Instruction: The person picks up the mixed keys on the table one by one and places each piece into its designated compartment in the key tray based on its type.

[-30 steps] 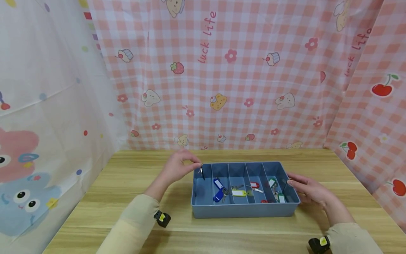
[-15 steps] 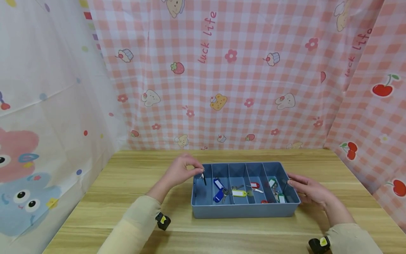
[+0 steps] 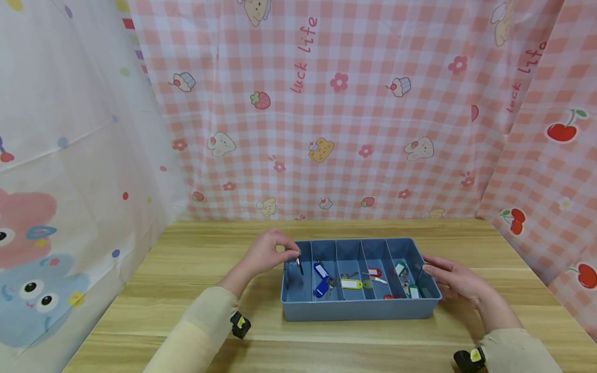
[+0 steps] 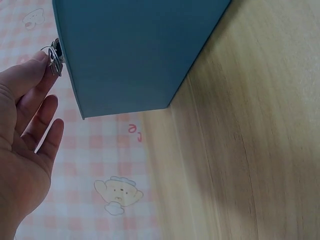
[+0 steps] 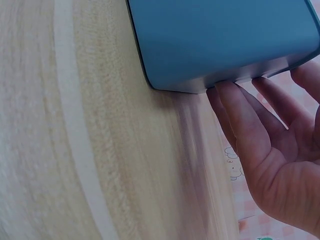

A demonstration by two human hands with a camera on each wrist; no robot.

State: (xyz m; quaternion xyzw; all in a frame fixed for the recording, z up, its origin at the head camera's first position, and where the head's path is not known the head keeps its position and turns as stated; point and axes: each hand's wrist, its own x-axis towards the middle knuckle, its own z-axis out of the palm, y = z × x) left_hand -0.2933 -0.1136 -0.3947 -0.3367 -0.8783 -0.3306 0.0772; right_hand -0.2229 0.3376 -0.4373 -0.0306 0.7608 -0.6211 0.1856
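My left hand [image 3: 267, 253] pinches a key ring [image 4: 55, 59] between thumb and fingertips, at the left end of the blue-grey divided tray [image 3: 359, 310]. Silvery metal and a narrow black piece hang from the ring, inside the leftmost compartment's space; the black piece's kind cannot be told. My right hand [image 3: 459, 277] rests its fingertips against the tray's right end wall, also seen in the right wrist view. Neighbouring compartments hold keys with blue tags [image 3: 322, 286], a yellow tag [image 3: 352, 284], red tags [image 3: 374, 271] and green tags [image 3: 413, 291].
The tray stands on a wood-grain table [image 3: 186, 269]. A pink checked cloth [image 3: 298, 155] hangs along the back and right side, and a white patterned cloth [image 3: 84, 171] on the left. Each wrist wears a small black camera [image 3: 240, 325].
My left hand has come slightly down and to the right, bringing the key ring lower into the leftmost compartment. The right hand and the tray have stayed put.
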